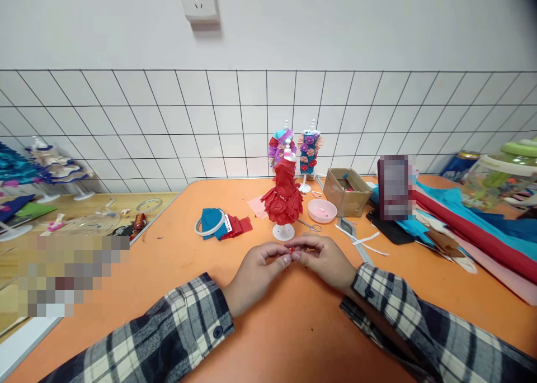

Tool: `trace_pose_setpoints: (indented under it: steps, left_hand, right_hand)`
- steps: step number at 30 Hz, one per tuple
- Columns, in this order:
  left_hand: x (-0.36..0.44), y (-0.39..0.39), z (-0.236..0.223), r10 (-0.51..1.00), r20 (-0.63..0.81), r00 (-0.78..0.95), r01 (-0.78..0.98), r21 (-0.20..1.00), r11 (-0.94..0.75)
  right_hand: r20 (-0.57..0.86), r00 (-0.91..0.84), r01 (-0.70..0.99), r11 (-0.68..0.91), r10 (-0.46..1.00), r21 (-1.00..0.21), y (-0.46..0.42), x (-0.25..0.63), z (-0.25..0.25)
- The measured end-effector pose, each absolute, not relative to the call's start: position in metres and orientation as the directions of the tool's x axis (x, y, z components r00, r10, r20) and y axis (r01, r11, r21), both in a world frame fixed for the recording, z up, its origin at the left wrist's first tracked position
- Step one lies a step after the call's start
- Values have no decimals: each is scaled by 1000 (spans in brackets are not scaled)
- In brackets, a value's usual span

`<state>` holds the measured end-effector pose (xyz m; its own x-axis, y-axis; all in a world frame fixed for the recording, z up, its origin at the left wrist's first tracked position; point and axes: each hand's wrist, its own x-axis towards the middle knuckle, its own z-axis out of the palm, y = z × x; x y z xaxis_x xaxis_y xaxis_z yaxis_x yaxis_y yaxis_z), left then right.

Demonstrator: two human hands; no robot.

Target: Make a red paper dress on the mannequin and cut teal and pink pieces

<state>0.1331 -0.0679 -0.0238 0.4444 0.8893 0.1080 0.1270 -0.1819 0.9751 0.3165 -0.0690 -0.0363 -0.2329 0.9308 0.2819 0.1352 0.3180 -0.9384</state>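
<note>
My left hand (263, 268) and my right hand (325, 260) meet above the orange table, fingertips pinched together. Between them shows a small red piece (292, 250), likely crepe paper, mostly covered by the fingers. Just behind stands a miniature dress form in a ruffled red dress (284, 195) on a round white base (283, 232). Scissors (312, 226) lie beside that base. Left of it are folded red crepe paper (240, 226), a blue piece (212, 222) and a ring-shaped roll of white tape (198, 226).
A pink bowl (322, 211) and a cardboard box (346, 195) stand behind my right hand. Two more decorated dress forms, one in blue with flowers (309, 154), are at the back. White strips (371, 243), a phone-like object (393, 187) and coloured paper rolls (482, 232) lie rightward.
</note>
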Motion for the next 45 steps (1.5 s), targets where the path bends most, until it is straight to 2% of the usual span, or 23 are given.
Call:
trace_pose_setpoints:
  steps: [4,10,15,21,25,28,33,39,42,45]
  left_hand:
    - [133,-71,-19,867,107,487,123,974,-189]
    - [133,-72,-17,835,70,545,74,989,-131]
    - [131,-66,-23,850,41,526,-35,999,-27]
    - [131,-67,-25,826,25,563,-8,1000,-25]
    - [133,-68,-21,894,65,443,100,988,-121]
    - [133,-66,-22,889,26,458,155,982,-108]
    - [133,-62,-25,908,36,417,82,994,-78]
    - [131,-59,-27,909,28,415,94,993,-73]
    - [130,-59,-27,921,63,384,43,995,-86]
    - [130,-59,-27,920,73,384,-5,997,-77]
  right_hand:
    - [299,-247,76,326,922,-942,-69,318,-33]
    - [105,-343,-110,71,933,-991,-68,320,-36]
    - [128,-364,-217,49,922,-975,-65,324,-41]
    - [86,-322,-33,79,943,-996,-64,323,-42]
    - [149,-193,39,159,970,-986,-63,323,-36]
    - [196,-147,85,210,969,-974,-63,323,-32]
    - [88,-229,-5,89,970,-996,-69,320,-34]
    - [47,-246,69,66,968,-995,-67,319,-36]
    - [46,-232,76,65,972,-995,-64,322,-35]
    - [35,-224,165,74,974,-983,-65,321,-35]
